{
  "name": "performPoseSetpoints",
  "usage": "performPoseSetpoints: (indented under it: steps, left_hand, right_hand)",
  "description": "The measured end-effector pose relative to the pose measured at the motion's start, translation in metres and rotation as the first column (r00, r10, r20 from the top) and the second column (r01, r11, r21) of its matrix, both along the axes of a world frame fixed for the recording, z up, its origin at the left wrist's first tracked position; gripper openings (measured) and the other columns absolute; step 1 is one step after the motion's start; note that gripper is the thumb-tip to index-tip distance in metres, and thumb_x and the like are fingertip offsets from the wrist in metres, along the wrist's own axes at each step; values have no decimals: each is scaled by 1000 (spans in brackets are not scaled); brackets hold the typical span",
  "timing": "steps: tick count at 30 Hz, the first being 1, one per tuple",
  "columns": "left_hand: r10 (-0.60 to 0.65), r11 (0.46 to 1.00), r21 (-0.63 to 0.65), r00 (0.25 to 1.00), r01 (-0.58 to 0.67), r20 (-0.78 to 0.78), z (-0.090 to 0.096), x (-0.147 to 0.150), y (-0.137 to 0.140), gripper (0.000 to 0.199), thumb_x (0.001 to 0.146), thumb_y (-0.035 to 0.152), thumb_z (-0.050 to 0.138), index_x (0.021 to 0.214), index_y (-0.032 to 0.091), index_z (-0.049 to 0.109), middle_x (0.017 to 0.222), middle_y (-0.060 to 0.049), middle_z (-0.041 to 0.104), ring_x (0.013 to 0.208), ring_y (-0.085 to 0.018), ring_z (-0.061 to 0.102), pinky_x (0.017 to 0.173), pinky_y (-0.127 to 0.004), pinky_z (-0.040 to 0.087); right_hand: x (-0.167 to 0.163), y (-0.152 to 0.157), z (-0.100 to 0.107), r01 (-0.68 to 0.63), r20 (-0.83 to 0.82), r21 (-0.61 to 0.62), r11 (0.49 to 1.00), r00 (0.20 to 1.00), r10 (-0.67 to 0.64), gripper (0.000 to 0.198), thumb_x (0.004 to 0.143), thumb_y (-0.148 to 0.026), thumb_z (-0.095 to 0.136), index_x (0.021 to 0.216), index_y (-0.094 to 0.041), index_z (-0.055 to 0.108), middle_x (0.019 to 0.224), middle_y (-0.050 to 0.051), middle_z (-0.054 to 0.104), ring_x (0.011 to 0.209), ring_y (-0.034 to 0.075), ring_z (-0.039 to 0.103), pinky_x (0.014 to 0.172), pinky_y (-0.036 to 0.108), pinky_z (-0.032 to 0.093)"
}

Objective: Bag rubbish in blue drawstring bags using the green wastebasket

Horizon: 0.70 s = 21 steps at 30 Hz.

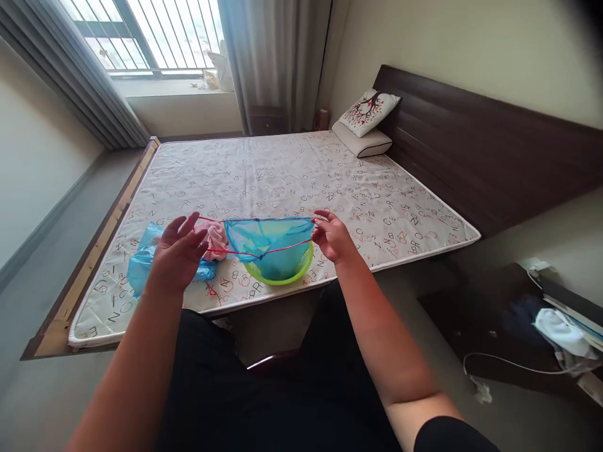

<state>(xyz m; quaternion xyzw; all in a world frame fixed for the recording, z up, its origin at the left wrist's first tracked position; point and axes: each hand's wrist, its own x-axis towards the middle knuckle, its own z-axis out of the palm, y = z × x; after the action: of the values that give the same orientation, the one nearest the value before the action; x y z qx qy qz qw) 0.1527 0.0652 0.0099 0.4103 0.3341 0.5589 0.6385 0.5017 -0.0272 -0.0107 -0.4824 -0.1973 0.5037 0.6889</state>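
A blue translucent drawstring bag (277,248) is held up by red cords, its mouth stretched wide between my hands. My left hand (180,248) has the cord's left loop drawn tight around its fingers. At the other side, my right hand (331,233) pinches the bag's edge and cord with thumb and fingertips. The lower part of the bag hangs in front of or inside a lime-green basket (301,276); I cannot tell which. Behind my left hand lie a pink cloth (215,240) and crumpled blue plastic (144,257).
The letter-patterned mattress (264,179) fills the middle. Pillows (365,119) lie by the dark headboard (452,119). To the right, a nightstand (494,326) holds a white bundle (560,329) and a cable. A barred window (160,31) is at the back.
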Motion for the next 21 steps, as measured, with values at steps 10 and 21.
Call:
performPoseSetpoints:
  steps: [10,21]
  left_hand:
    - [144,987,127,901,-100,-410,19,20,-27,31,75,18,77,106,20,79,95,-4,77,56,-8,58,51,-19,53]
    - [258,958,-111,963,-265,-73,-7,7,-4,32,74,10,82,100,21,67,94,-1,74,59,-9,64,58,-22,61]
  right_hand:
    - [-1,-16,8,294,699,25,955,678,-227,12,84,-18,68,96,-22,68,93,5,69,73,15,59,63,27,47]
    - [32,2,6,248,121,43,968,960,-252,29,73,-18,79,90,-23,56,81,-3,67,50,4,41,43,15,33]
